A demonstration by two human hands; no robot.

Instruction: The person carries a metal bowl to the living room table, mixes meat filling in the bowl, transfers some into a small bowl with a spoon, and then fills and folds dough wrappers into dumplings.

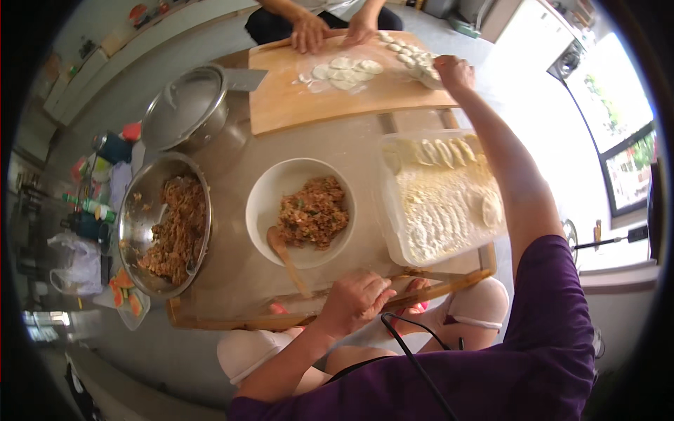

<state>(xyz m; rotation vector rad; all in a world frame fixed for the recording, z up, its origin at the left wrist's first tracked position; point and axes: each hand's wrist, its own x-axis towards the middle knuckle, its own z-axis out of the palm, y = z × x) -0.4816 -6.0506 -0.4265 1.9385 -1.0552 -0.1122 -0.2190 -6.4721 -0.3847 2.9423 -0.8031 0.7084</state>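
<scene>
My right hand [455, 74] reaches to the far right of the wooden board [302, 109]. Its fingers are bent together beside a row of small pale dough pieces [404, 49]; what they pinch is hidden. Several round dough wrappers [342, 70] lie overlapping mid-board. Near the table's front edge, my left hand [354, 298] is curled closed, and its inside cannot be seen. Just beyond it stands a white bowl [256, 210] of minced filling [316, 212], with a wooden spoon [286, 259] leaning over its rim. To the right, a plastic container [390, 210] holds floury dumplings [447, 151].
A steel bowl [126, 235] of more filling stands at left, behind it a lidded pot [184, 109]. Across the board are another person's hands [333, 29]. Farther left lie melon pieces [126, 288] and a plastic bag [76, 263]. A black cable [414, 358] crosses my lap.
</scene>
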